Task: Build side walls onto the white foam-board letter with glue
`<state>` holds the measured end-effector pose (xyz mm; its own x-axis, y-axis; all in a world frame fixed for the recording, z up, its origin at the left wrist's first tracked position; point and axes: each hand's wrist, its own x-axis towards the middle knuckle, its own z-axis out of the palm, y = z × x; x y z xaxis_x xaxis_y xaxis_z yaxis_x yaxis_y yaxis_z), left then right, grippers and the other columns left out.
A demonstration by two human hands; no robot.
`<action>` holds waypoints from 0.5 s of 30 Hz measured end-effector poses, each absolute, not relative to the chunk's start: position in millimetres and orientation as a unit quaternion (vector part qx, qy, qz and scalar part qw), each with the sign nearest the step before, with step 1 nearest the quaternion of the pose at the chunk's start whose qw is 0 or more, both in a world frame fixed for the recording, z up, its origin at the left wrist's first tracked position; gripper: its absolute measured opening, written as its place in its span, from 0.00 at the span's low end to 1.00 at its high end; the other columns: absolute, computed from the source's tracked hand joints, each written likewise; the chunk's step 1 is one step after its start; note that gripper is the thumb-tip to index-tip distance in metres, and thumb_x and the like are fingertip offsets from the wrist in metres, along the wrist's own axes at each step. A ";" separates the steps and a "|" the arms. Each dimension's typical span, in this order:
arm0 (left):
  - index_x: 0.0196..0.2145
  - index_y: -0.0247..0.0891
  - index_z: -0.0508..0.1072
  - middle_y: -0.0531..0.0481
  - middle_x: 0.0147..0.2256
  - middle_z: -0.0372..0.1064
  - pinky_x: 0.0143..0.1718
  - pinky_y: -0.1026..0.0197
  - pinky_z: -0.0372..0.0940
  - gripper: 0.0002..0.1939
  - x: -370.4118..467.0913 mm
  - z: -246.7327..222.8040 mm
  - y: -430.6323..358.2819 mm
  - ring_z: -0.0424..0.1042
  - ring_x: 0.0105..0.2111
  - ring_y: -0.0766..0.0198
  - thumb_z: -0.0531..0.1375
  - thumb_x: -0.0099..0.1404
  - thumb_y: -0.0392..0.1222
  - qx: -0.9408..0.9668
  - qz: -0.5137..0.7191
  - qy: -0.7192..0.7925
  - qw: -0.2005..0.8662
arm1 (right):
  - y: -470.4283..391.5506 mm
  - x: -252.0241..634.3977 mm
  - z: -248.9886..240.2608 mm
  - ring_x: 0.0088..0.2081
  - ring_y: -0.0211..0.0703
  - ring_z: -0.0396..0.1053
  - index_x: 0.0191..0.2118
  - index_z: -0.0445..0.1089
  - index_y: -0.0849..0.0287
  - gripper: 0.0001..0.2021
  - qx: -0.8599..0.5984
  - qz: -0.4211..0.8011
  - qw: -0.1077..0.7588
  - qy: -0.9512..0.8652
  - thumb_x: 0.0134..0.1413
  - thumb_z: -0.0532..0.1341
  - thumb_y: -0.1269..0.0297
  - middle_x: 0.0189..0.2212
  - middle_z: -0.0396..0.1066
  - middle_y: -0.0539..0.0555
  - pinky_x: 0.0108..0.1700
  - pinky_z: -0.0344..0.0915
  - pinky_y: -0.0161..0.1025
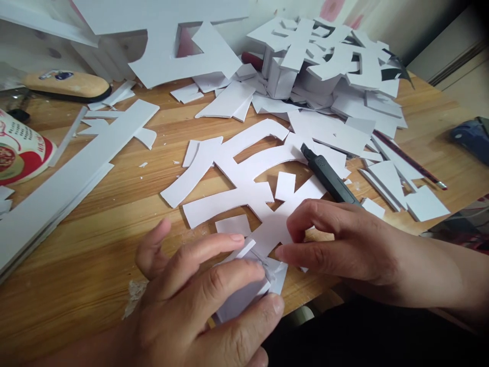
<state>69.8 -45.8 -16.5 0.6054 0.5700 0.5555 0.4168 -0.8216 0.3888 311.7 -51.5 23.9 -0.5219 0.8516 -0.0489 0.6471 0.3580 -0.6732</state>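
Observation:
My left hand point(198, 300) grips a small white foam-board piece point(240, 295) near the table's front edge, its fingers over the top and its thumb along the near side. Beside it, my right hand point(336, 239) has its thumb and index finger curled close together; whatever is between them, if anything, is hidden. Both hands are over the lower end of a large white cut-out shape point(244, 188) lying flat on the wooden table. A black utility knife point(330, 178) rests just beyond my right hand, its lower end behind the knuckles.
White scraps surround a stacked cut-out character point(305, 56) at the back. Long white strips point(72, 178) lie left, near a red-and-white cup point(23, 148) and a wooden-topped eraser point(66, 84). A pencil point(410, 160) and a dark blue object point(471, 137) are on the right.

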 end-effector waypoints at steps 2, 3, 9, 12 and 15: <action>0.33 0.57 0.77 0.60 0.40 0.76 0.64 0.39 0.41 0.13 70.1 -17.3 -46.0 0.69 0.50 0.55 0.52 0.66 0.49 0.888 0.346 0.280 0.115 | -53.1 312.1 23.8 0.29 0.33 0.64 0.43 0.69 0.55 0.06 -0.433 0.286 0.160 -0.840 0.61 0.57 0.67 0.34 0.67 0.49 0.29 0.61 0.30; 0.33 0.57 0.77 0.60 0.42 0.76 0.63 0.38 0.41 0.13 69.7 -17.2 -45.8 0.68 0.50 0.54 0.52 0.66 0.50 0.890 0.340 0.281 0.119 | -53.8 311.8 23.7 0.31 0.34 0.64 0.44 0.70 0.56 0.08 -0.422 0.263 0.158 -0.853 0.62 0.56 0.68 0.36 0.67 0.50 0.30 0.61 0.31; 0.36 0.56 0.77 0.59 0.43 0.76 0.63 0.33 0.37 0.14 66.9 -14.7 -43.6 0.67 0.52 0.52 0.51 0.67 0.53 0.908 0.308 0.252 0.133 | -55.0 306.8 26.7 0.32 0.34 0.64 0.45 0.70 0.58 0.09 -0.413 0.243 0.158 -0.864 0.64 0.54 0.67 0.38 0.67 0.52 0.31 0.61 0.30; 0.34 0.56 0.77 0.60 0.38 0.77 0.64 0.35 0.37 0.14 67.2 -15.2 -44.0 0.69 0.51 0.53 0.51 0.66 0.55 0.893 0.334 0.268 0.138 | -55.2 304.7 29.3 0.29 0.30 0.64 0.43 0.69 0.54 0.06 -0.435 0.296 0.161 -0.835 0.62 0.57 0.66 0.35 0.67 0.48 0.28 0.60 0.28; 0.35 0.56 0.77 0.59 0.37 0.77 0.64 0.34 0.38 0.14 67.0 -15.5 -44.4 0.69 0.51 0.52 0.52 0.65 0.54 0.898 0.325 0.263 0.136 | -56.1 304.7 30.1 0.27 0.29 0.63 0.42 0.69 0.54 0.04 -0.451 0.334 0.163 -0.812 0.62 0.57 0.66 0.32 0.66 0.46 0.26 0.60 0.27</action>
